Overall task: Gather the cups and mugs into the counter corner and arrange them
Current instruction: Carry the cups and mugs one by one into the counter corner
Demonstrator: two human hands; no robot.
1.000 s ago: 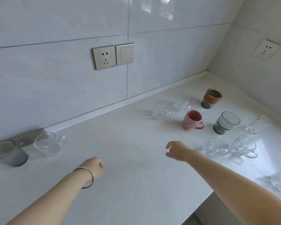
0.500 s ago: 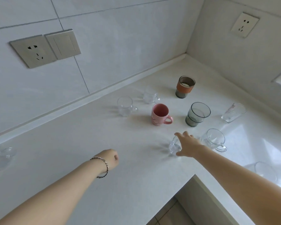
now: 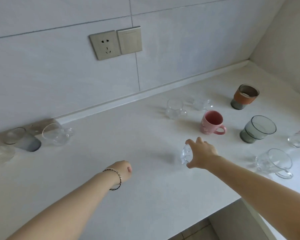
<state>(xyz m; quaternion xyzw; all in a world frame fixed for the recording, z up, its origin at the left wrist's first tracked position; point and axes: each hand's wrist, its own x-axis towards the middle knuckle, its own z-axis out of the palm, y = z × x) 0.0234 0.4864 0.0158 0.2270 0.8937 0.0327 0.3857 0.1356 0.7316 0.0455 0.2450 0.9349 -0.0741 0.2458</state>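
1. left hand [image 3: 124,171]: curled into a loose fist, holding nothing, low over the bare counter [image 3: 145,196] well to the near left of the pink mug [image 3: 212,122]. little changed from a second ago.
2. right hand [image 3: 200,153]: a second ago open and empty; now closed around a small clear glass cup [image 3: 186,154], which is tipped on its side in the grasp, just near-left of the pink mug. judgement: one cup is picked up and ready to carry toward the corner.
3. clear handled cup [image 3: 275,161]: upright, near right of the pink mug, not yet gathered.
4. smoky grey glass [image 3: 257,129]: just right of the pink mug.
5. two clear cups [image 3: 175,109]: just beyond the pink mug, toward the wall.
6. orange-banded cup [image 3: 244,98]: far right of the pink mug, nearest the corner.
7. stray group [image 3: 29,139]: a grey tumbler and clear cups, well left of the pink mug by the wall. judgement: these remain to fetch.
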